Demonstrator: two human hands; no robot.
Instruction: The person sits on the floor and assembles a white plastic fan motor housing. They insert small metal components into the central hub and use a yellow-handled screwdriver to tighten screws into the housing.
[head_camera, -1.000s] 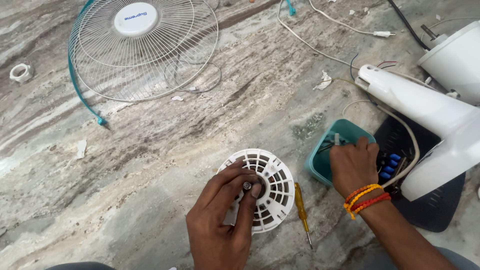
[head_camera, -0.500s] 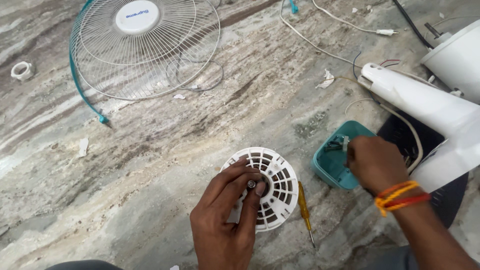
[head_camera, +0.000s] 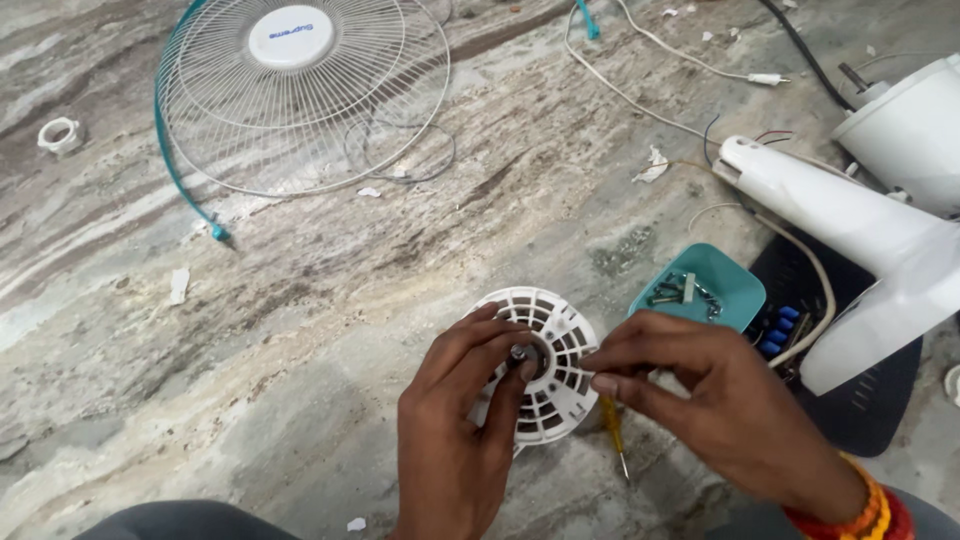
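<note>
While my left hand (head_camera: 455, 430) pinches the hub of the white vented motor cover (head_camera: 545, 365) on the marble floor (head_camera: 300, 330), my right hand (head_camera: 700, 385) touches its rim — fingertips pressed together, beside the yellow screwdriver (head_camera: 613, 435).

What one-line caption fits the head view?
Left hand steadies a white vented motor cover while right hand pinches at its rim, beside a teal parts tray.
</note>
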